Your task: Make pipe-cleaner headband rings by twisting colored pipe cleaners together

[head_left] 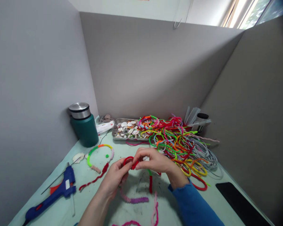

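Observation:
Both of my hands meet over the middle of the table, fingers pinched on a red pipe cleaner that bends in a small loop. My left hand grips it from the left, and my right hand pinches it from the right. Below them shows a curved pink and purple fuzzy length, and a green and red one partly behind my right hand. Whether these join the held piece is hidden. Nearer me lie a pink pipe cleaner and a magenta one.
Left of my hands lies a multicoloured fuzzy ring with a red tail. A blue glue gun and a green bottle stand further left. Behind are a metal tray of buttons and a pipe cleaner heap. A black phone-like slab lies right.

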`<state>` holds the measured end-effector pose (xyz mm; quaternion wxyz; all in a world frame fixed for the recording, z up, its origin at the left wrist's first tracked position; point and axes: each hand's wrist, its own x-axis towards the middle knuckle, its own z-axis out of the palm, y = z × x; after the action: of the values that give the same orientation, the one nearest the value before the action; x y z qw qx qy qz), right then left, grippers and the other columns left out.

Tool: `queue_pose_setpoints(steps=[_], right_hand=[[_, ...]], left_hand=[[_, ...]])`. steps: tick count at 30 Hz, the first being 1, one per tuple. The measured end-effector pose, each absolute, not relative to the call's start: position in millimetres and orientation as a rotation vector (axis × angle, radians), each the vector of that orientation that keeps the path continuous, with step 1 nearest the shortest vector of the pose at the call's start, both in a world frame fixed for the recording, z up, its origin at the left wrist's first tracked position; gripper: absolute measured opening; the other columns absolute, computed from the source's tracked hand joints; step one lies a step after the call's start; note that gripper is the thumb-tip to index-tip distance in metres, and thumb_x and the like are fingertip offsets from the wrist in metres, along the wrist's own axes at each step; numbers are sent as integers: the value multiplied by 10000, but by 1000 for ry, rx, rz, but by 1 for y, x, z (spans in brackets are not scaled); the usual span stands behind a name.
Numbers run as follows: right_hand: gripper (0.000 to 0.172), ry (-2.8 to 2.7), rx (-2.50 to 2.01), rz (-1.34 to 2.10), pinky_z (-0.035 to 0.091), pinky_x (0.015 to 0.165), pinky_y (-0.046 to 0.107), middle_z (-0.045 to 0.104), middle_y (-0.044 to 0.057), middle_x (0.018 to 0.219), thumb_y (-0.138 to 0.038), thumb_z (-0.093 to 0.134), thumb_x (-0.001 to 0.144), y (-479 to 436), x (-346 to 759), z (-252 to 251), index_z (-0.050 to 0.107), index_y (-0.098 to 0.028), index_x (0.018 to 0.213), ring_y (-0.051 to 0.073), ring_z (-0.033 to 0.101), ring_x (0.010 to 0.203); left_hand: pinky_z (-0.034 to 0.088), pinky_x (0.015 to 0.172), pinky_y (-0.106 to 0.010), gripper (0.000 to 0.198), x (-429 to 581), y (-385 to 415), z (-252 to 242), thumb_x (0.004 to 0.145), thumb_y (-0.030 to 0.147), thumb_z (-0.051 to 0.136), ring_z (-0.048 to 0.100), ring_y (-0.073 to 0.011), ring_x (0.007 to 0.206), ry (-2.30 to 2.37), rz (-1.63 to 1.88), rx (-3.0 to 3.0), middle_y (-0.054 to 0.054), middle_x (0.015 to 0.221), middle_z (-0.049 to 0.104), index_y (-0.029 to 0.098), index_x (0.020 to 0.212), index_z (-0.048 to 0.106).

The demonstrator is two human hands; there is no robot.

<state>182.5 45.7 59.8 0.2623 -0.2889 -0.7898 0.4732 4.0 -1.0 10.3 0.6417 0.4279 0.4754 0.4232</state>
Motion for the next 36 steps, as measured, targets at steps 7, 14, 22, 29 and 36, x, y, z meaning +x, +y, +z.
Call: queue_pose_setpoints(steps=[7, 14, 22, 29, 36], right_hand=[[219, -1789, -997, 1452, 352, 522, 206, 575, -3, 592, -311, 589, 762, 47, 165, 45, 606, -129, 642, 97, 488, 553], [248, -1719, -1145, 1506, 286, 478, 201, 477, -39, 509, -331, 601, 716, 51, 166, 43, 544, -140, 568, 76, 402, 497], [249, -1901, -1090, 1449, 265, 458, 192, 461, -47, 535, -353, 589, 757, 47, 165, 38, 560, -142, 627, 70, 376, 504], [292, -1786, -960, 1678, 287, 446, 188, 485, -48, 504, -407, 632, 741, 48, 164, 36, 557, -141, 646, 61, 390, 455], [329, -1543, -907, 1975, 266, 410, 176, 524, -37, 461, -445, 582, 774, 53, 161, 26, 570, -126, 695, 54, 412, 398]], left_hand=[[116, 382, -200, 253, 4, -3, 9, 747, 400, 624, 177, -37, 383, 993, 1060, 904, 115, 436, 289, 181, 772, 501], [147, 395, -186, 265, 4, -2, 11, 745, 414, 623, 260, -45, 415, 1061, 1073, 954, 88, 482, 389, 177, 780, 511], [198, 398, -177, 372, 9, 0, 9, 665, 483, 676, 290, -50, 427, 1197, 1127, 1015, 87, 498, 396, 180, 647, 461], [271, 459, -182, 367, 5, -2, 17, 626, 474, 697, 476, -110, 579, 1266, 1101, 888, 14, 667, 595, 183, 842, 645], [277, 471, -175, 285, 3, -1, 14, 664, 436, 686, 442, -88, 556, 1199, 1108, 792, 28, 612, 557, 175, 741, 602]])
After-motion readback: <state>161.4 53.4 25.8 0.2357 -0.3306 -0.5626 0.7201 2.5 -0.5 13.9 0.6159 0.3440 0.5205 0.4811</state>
